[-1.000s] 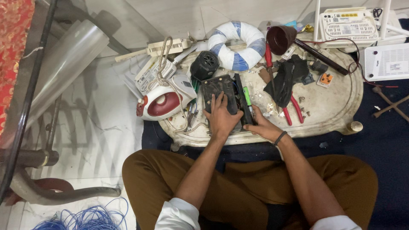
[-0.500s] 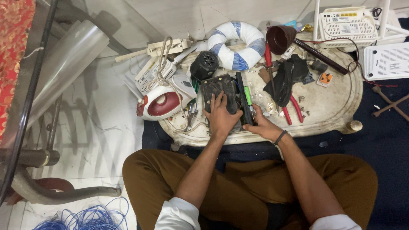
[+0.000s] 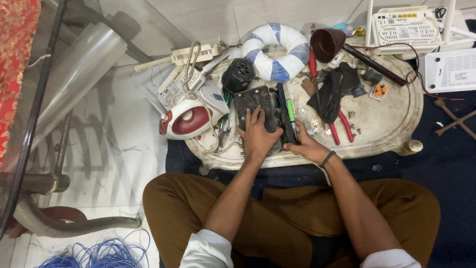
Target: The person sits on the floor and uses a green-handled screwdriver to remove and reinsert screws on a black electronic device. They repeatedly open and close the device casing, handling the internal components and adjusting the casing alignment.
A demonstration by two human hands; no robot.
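Two hands are seen on a dark rectangular device housing (image 3: pixel 258 111) that lies near the front edge of the oval tray (image 3: pixel 391 124), slightly left of its middle. Against the frames of a second and half a second earlier almost nothing is found changed: the housing has not shifted on the tray, and both hands are placed as before, so the work is judged to be in a steady holding phase rather than a repositioning. The left hand (image 3: pixel 258 134) is laid flat over the housing with fingers spread and thumb out, pressing down rather than closed around it. The right hand (image 3: pixel 306 145) is curled at the housing's right edge around the lower end of a green-handled screwdriver (image 3: pixel 290 113); how tightly it is closed cannot be told, as the fingers are hidden beneath the hand. Red-handled pliers (image 3: pixel 342 126) and a black glove (image 3: pixel 331 89) are noted just right of the hands, a red-and-white iron (image 3: pixel 191 119) at the tray's left edge, a blue-and-white ring (image 3: pixel 275 52) at its back edge
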